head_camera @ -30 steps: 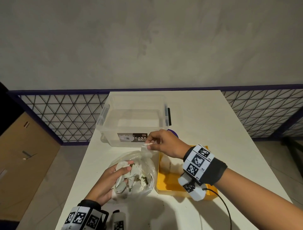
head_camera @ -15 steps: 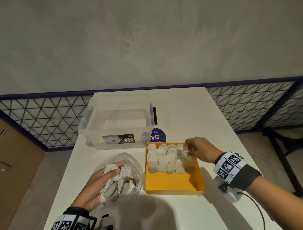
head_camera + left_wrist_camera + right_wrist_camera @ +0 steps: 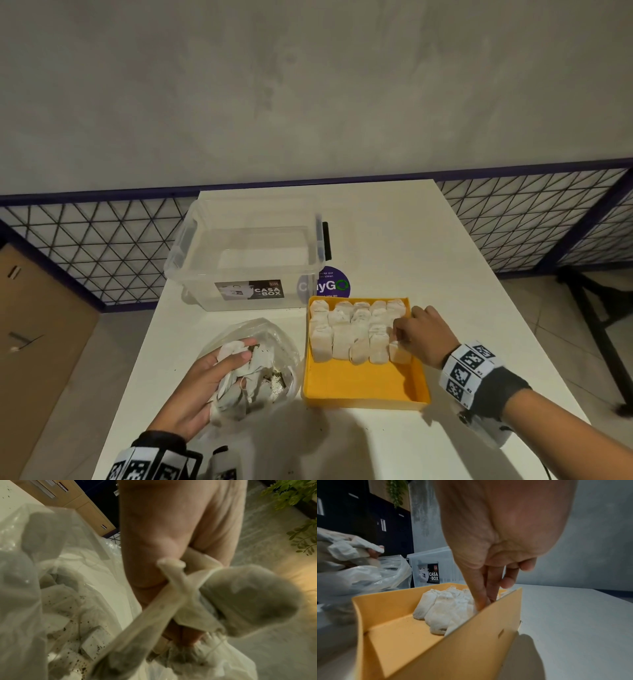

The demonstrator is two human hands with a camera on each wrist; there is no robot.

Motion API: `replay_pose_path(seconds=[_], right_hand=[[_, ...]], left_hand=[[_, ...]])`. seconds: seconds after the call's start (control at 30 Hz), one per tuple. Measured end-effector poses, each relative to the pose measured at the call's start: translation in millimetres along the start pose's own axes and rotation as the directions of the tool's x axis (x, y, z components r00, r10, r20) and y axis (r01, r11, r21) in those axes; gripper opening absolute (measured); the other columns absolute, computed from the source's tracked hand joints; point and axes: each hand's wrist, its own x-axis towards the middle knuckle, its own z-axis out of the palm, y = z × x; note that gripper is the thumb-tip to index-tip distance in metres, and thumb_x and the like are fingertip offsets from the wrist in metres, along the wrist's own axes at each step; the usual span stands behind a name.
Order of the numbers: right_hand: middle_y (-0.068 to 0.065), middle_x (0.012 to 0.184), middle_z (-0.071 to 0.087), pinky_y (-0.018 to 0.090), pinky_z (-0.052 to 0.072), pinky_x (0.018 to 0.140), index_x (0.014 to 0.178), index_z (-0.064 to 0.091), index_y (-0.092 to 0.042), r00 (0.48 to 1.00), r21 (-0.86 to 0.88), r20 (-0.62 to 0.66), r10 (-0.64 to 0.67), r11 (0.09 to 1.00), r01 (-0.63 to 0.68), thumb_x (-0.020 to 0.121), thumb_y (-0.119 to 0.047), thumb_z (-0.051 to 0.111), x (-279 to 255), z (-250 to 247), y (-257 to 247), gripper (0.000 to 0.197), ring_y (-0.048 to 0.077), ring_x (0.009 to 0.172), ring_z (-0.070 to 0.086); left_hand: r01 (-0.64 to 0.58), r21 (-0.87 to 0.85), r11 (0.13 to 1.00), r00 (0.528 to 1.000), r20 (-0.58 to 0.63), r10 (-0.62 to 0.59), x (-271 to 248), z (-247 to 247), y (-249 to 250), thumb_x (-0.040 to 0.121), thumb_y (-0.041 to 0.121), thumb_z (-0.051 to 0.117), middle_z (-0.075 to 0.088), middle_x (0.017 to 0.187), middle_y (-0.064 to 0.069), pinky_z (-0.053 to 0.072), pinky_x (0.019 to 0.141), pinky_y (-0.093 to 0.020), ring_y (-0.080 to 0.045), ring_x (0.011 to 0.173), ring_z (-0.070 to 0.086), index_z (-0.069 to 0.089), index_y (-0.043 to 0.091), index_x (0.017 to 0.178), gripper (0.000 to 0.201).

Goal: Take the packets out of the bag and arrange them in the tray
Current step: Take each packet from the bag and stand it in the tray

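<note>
White packets [image 3: 356, 330] are laid in two rows across the far half of a yellow tray [image 3: 363, 383], each packet's long axis running from the tray's near wall toward its far wall. The tray is taken as the landmark. At the tray's right wall, the right hand [image 3: 423, 337] is reached down from the right, with its back turned upward. Its fingers [image 3: 482, 595] are held close together and pointed down, and their tips are pressed onto the last packet [image 3: 399, 353] of the near row, against the right wall; whether that packet is pinched cannot be told.

Just left of the tray, a clear plastic bag [image 3: 270, 346] lies slumped on the white table [image 3: 428, 260], with more packets and dark crumbs seen inside. The left hand [image 3: 202, 383] is placed in the bag's mouth, palm turned toward the tray, and its fingers are curled around a loose bunch of packets [image 3: 245, 601].

Beyond the tray's far wall, to the left, a clear storage box [image 3: 246, 253] labelled "CASA BOX" is set. A purple round sticker [image 3: 334, 282] is seen on the table between that box and the tray.
</note>
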Motion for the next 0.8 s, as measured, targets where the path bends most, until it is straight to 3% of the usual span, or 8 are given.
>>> replay_pose_path(seconds=[0.17,0.47,0.53,0.6,0.7,0.73,0.8], right_hand=[[-0.002,0.117,0.058,0.03,0.027,0.091,0.108,0.058,-0.024,0.998,-0.035,-0.047,-0.039,0.999,0.037,0.092,-0.021,0.044,6,0,0,0.021,0.022,0.116,0.039],[0.004,0.127,0.046,0.032,0.03,0.095,0.122,0.051,-0.018,0.999,-0.072,-0.034,-0.043,0.997,0.04,0.09,-0.02,0.048,7,-4,2,0.032,0.025,0.12,0.036],[0.005,0.125,0.047,0.032,0.032,0.093,0.124,0.05,-0.017,0.998,-0.078,-0.05,-0.036,0.996,0.032,0.089,-0.019,0.05,8,-4,3,0.035,0.026,0.118,0.038],[0.006,0.114,0.055,0.033,0.039,0.085,0.116,0.058,-0.017,0.993,-0.053,-0.116,-0.039,0.998,0.033,0.08,-0.017,0.062,7,-10,0,0.037,0.026,0.107,0.047],[0.0,0.075,0.06,0.027,0.045,0.053,0.08,0.068,-0.021,0.968,-0.053,-0.244,-0.062,0.997,0.051,0.037,-0.016,0.087,9,-22,-8,0.048,0.019,0.069,0.057],[-0.001,0.074,0.06,0.026,0.044,0.051,0.079,0.068,-0.022,0.956,-0.023,-0.283,-0.08,0.997,0.076,0.035,-0.016,0.088,10,-26,-14,0.049,0.018,0.066,0.056],[0.002,0.089,0.062,0.029,0.047,0.063,0.093,0.066,-0.021,0.934,0.065,-0.329,-0.136,0.984,0.166,0.052,-0.014,0.083,10,-40,-29,0.045,0.021,0.08,0.057]], left_hand=[[0.017,0.003,1.0,1.0,-0.013,-0.017,2,2,-1,0.086,0.007,0.059,0.071,0.108,-0.018,0.057,0.058,-0.021,-0.021,0.083,0.072,0.068,0.009,0.112,0.028],[0.026,0.015,1.0,1.0,-0.013,-0.025,1,6,2,0.082,0.011,0.062,0.071,0.111,-0.014,0.056,0.079,-0.032,-0.027,0.099,0.069,0.069,0.013,0.112,0.03],[0.02,-0.001,1.0,1.0,-0.016,-0.02,1,7,2,0.084,0.009,0.061,0.071,0.109,-0.014,0.057,0.074,-0.03,-0.026,0.096,0.069,0.069,0.011,0.111,0.028],[0.012,-0.022,1.0,1.0,-0.021,-0.013,1,8,3,0.086,0.007,0.059,0.071,0.108,-0.015,0.058,0.068,-0.025,-0.024,0.093,0.07,0.069,0.01,0.11,0.027],[0.009,-0.066,0.998,1.0,-0.025,-0.011,0,10,5,0.088,0.004,0.057,0.072,0.105,-0.015,0.056,0.059,-0.023,-0.019,0.082,0.072,0.069,0.009,0.108,0.025],[0.008,-0.079,0.997,1.0,-0.027,-0.011,0,11,5,0.088,0.003,0.056,0.073,0.105,-0.014,0.055,0.057,-0.021,-0.018,0.081,0.073,0.069,0.009,0.109,0.025],[0.005,-0.115,0.993,0.999,-0.032,-0.009,-1,12,6,0.089,0.003,0.055,0.072,0.106,-0.014,0.055,0.057,-0.021,-0.018,0.082,0.073,0.067,0.009,0.111,0.026]])
